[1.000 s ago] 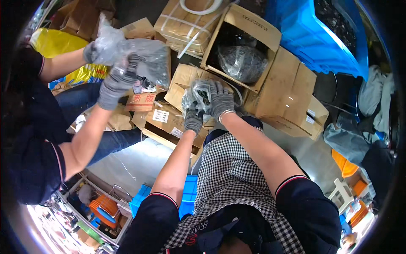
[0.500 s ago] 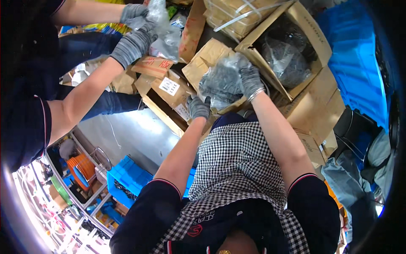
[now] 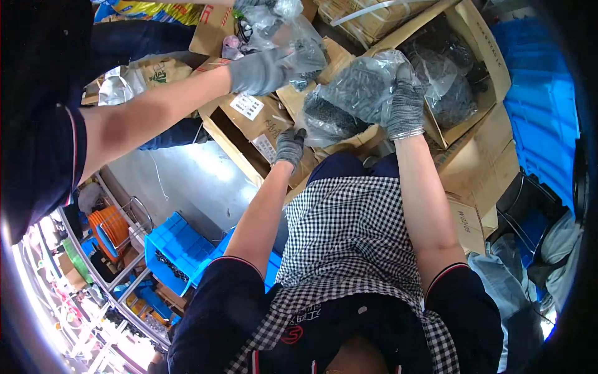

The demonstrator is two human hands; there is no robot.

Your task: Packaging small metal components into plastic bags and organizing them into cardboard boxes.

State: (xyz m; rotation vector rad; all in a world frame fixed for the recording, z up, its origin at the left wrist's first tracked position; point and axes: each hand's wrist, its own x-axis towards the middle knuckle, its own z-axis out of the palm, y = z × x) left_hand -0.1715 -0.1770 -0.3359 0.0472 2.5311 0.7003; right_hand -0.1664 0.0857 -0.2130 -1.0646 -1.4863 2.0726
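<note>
My right hand (image 3: 403,107), in a grey knit glove, grips the gathered side of a clear plastic bag (image 3: 360,86) full of small dark parts. This bag hangs over an open cardboard box (image 3: 367,136) in front of me. Beneath it lies another clear bag (image 3: 336,118) with black parts. My left hand (image 3: 289,147), gloved too, is closed around the left edge of that box, its thumb upward. Just left of it stands another cardboard box (image 3: 265,128) with white labels. A co-worker's gloved hand (image 3: 258,71) is beside a clear bag (image 3: 305,59) of dark parts.
At the right, an open carton (image 3: 498,68) holds bagged dark parts, with a blue plastic crate (image 3: 539,118) beyond. A strapped carton (image 3: 355,28) stands at the back. Lower left are a blue bin (image 3: 177,240), an orange hose reel (image 3: 111,232) and shelving. The co-worker's arm (image 3: 156,115) crosses the left side.
My right hand has moved right with the bag, which now stretches out above the other bag. The co-worker's arm has reached rightward, toward my box. My left hand stays at the box edge.
</note>
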